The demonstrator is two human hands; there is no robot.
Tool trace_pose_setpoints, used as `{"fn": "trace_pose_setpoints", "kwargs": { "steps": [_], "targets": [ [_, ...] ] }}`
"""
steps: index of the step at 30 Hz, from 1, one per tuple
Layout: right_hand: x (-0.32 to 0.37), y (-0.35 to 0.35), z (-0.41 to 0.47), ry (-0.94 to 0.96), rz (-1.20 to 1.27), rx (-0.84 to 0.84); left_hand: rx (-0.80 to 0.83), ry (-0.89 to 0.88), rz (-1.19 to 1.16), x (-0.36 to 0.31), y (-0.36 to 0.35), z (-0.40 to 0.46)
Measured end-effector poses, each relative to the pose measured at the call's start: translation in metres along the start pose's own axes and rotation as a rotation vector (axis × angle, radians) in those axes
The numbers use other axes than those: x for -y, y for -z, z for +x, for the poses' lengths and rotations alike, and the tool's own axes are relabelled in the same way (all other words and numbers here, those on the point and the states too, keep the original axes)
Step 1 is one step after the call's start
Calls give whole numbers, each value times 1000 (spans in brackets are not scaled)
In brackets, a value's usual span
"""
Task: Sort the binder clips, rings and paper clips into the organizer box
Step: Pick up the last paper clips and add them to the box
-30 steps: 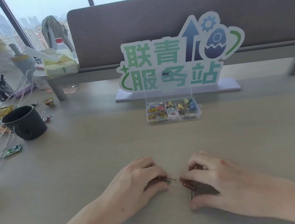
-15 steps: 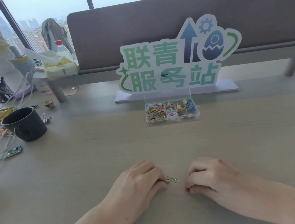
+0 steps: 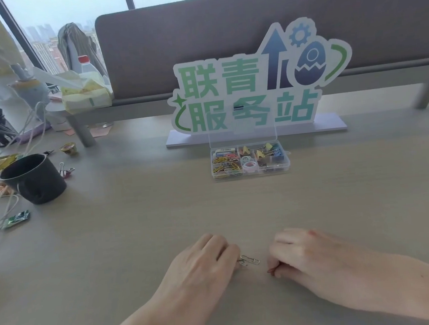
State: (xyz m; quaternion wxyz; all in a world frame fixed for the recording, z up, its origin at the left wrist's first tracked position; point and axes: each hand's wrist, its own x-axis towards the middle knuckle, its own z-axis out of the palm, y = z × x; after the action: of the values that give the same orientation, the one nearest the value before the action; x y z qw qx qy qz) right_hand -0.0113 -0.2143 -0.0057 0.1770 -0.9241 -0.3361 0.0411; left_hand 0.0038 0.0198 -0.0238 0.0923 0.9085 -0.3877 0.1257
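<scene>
While both hands lay knuckles-up on the near part of the bench (image 3: 137, 246), the left hand (image 3: 204, 264) had its fingers curled over, and a silver paper clip (image 3: 249, 260) stuck out from under their tips, lying flat on the wood and pointing toward the other hand. The right hand (image 3: 307, 255) sat just beside it, apart from that clip, fingers tucked into a loose fist with something small and reddish (image 3: 271, 270) pinched at the thumb; I could not tell what it was. Well beyond the hands, the clear organizer box (image 3: 251, 175) stood with its lid up, just in front of a white sign with green characters (image 3: 250, 81). Its left compartments held coloured paper clips, a middle one held rings, and the right ones held binder clips. Off to the left stood a black cup (image 3: 37, 179), with a loose binder clip (image 3: 65, 170) beside it.
</scene>
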Motion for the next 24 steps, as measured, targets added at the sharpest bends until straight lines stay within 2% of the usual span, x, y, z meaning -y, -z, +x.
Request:
{"fn": "trace_pose_setpoints", "kwargs": {
  "steps": [5, 11, 16, 19, 24],
  "targets": [
    [-8, 6, 7, -103, 156, 10, 6, -7, -58, 6, -4, -2],
    [-27, 38, 44, -194, 270, -237, -42, -34, -122, 9, -2, 0],
    [-62, 51, 107, -212, 141, -355, -69, 13, -251, 12, -1, 3],
    [-76, 49, 143, -239, 97, -353, -50, 132, -352, 21, 0, 5],
    [-85, 39, 168, -211, 5, -312, -135, 223, -394, 41, 7, 12]
  ]
}}
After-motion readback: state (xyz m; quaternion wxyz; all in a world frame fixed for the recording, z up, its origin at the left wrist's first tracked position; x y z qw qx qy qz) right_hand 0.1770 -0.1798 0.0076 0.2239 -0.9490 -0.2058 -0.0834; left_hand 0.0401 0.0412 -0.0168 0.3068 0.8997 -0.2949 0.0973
